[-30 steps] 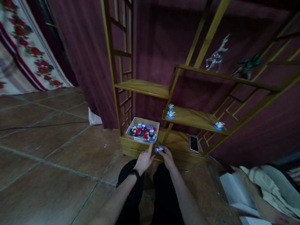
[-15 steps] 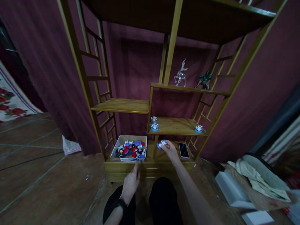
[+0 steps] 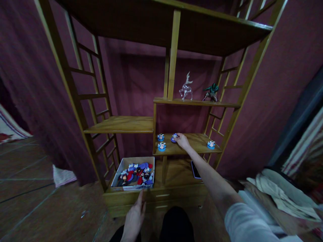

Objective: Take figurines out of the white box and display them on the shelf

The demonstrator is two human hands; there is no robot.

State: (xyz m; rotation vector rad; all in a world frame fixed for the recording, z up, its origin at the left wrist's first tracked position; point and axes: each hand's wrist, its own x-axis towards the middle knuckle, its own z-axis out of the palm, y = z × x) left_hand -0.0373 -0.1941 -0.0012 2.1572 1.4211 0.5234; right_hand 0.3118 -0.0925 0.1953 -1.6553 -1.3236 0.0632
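My right hand (image 3: pixel 182 141) reaches over the middle shelf (image 3: pixel 191 148) and pinches a small purple-based figurine (image 3: pixel 174 137), held upright at or just above the board. To its left stand two blue-based figurines, one at the back (image 3: pixel 160 137) and one in front (image 3: pixel 162 146). A third blue-based figurine (image 3: pixel 211 144) stands near the shelf's right end. Below on the left, an open cardboard box (image 3: pixel 116 174) holds several figurines with red, purple and dark bases. My left hand (image 3: pixel 135 213) is in front of the box's near edge, index finger stretched out, holding nothing visible.
A phone (image 3: pixel 195 170) lies on the bottom shelf, partly behind my right forearm. On the upper shelf are a clear deer figurine (image 3: pixel 186 88) and a green-caped figure (image 3: pixel 212 92). Wooden posts (image 3: pixel 174 55) divide the rack. Folded cloth (image 3: pixel 280 191) lies on the right.
My right hand has lifted the purple-based figurine from above the bottom shelf to the middle shelf. The view has shifted, and my left hand remains near the box.
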